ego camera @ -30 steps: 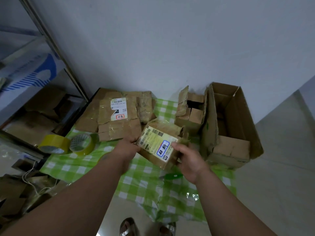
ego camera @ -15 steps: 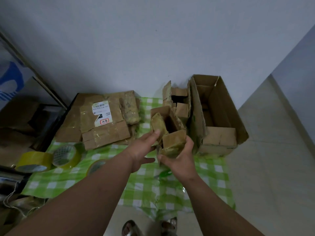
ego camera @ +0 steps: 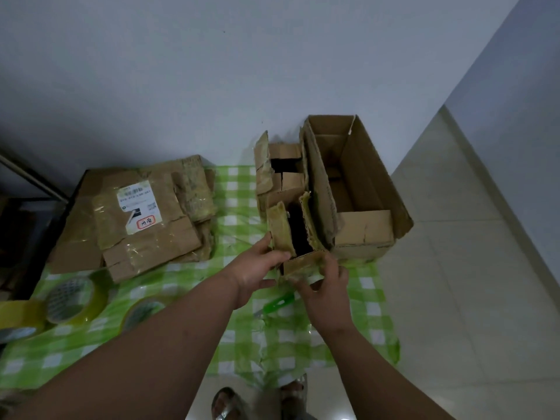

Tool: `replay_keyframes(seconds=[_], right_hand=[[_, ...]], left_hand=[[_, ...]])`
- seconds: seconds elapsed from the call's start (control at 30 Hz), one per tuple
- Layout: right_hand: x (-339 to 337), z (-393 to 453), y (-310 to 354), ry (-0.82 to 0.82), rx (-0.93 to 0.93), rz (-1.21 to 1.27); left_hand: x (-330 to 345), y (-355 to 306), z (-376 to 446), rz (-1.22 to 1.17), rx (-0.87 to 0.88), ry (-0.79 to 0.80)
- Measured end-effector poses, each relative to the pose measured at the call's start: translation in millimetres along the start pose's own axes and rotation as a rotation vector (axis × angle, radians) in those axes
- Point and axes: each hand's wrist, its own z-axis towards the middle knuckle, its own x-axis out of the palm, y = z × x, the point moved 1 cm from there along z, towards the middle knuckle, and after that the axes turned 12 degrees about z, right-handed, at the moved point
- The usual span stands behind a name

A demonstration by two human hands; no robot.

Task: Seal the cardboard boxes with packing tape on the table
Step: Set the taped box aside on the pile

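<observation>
The left hand [ego camera: 257,262] grips the left flap [ego camera: 280,227] of a small box [ego camera: 298,237], with the thumb on the flap's bottom edge. The right hand [ego camera: 324,286] holds the near flap [ego camera: 304,263], fingers curled round the near end of the box. Both hands are holding on, not letting go.

The box stands on the table [ego camera: 303,325], on its green checked cloth. It is near the front, just beside the big box [ego camera: 363,195] and touching its side. Its top is wide open and dark inside.

To do this step well, I think the short flaps should go down first, then the long ones on top. The edges should meet in the middle so the tape has a flat place to stick. One hand should hold the flaps shut while the other gets the tape.

The box looks old. Its flaps are bent and crinkled, with shiny bits of old tape on them, so they may spring back up.

The tape rolls [ego camera: 72,298] lie at the left, well apart from the hands. A green tool [ego camera: 277,303] lies just under the hands; I cannot tell what it is. Flat boxes [ego camera: 142,216] are piled at the back left.
</observation>
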Motion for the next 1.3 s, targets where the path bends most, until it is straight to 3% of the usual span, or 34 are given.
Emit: replay_keyframes(seconds=[0.13,0.3,0.47,0.6,0.77,0.93,1.13,1.3], right_hand=[[2.4,4.4,2.8,0.045,0.036,0.07],[-0.9,1.2,2.5,0.137,0.081,-0.031],[-7.5,5.5,4.6,0.085,-0.049,-0.38],[-15.7,6.4,3.1,0.098,-0.046,-0.523],[-23.3,-1.4,-2.3,0.004,-0.079,-0.494],[-21.1,0.8,27.9,-0.122,-0.522,-0.514],[16.6,19.6,97.1,0.083,-0.841,-0.616],[80.0,25.6,114.5,0.325,-0.913,-0.756]], left_hand=[[4.3,-5.5,9.3,0.082,0.022,-0.038],[8.0,-5.2,11.7,0.342,0.119,-0.092],[6.7,-1.0,11.1,1.179,0.167,-0.237],[3.9,1.0,7.1,1.506,0.222,-0.297],[5.0,-1.0,1.7,1.593,0.244,-0.351],[-8.6,-6.0,-12.6,1.642,0.249,-0.443],[-61.5,-18.6,-42.9,1.653,0.174,-0.631],[-126.8,0.3,-73.4,1.677,0.014,-0.704]])
